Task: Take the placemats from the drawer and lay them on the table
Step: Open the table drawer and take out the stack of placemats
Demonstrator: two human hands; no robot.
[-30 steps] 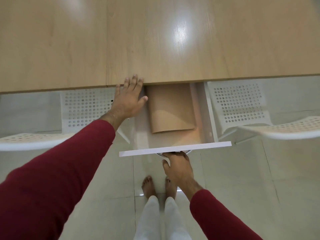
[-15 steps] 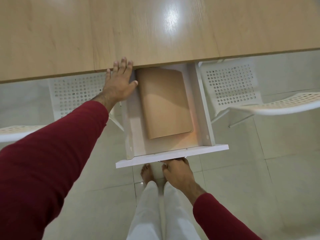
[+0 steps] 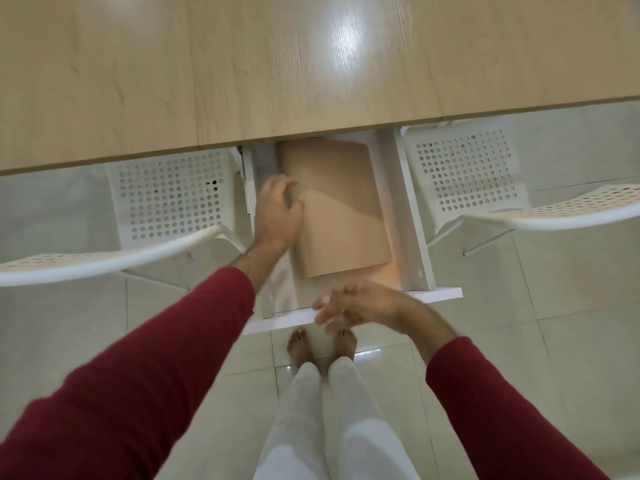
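A white drawer [image 3: 408, 216] stands pulled out from under the light wooden table [image 3: 277, 64]. Inside it lies a stack of tan placemats [image 3: 343, 209], flat, with rounded corners. My left hand [image 3: 278, 213] is inside the drawer at the stack's left edge, fingers curled against the mats; whether it grips them I cannot tell. My right hand [image 3: 356, 304] hovers over the drawer's front panel, fingers spread, blurred, holding nothing.
Two white perforated chairs flank the drawer, one on the left [image 3: 166, 195] and one on the right [image 3: 485, 174]. My bare feet [image 3: 322, 344] stand on the pale tiled floor just below the drawer front.
My left hand left the table edge and dropped into the drawer onto the mats. My right hand let go of the drawer's handle and rose above the front panel.
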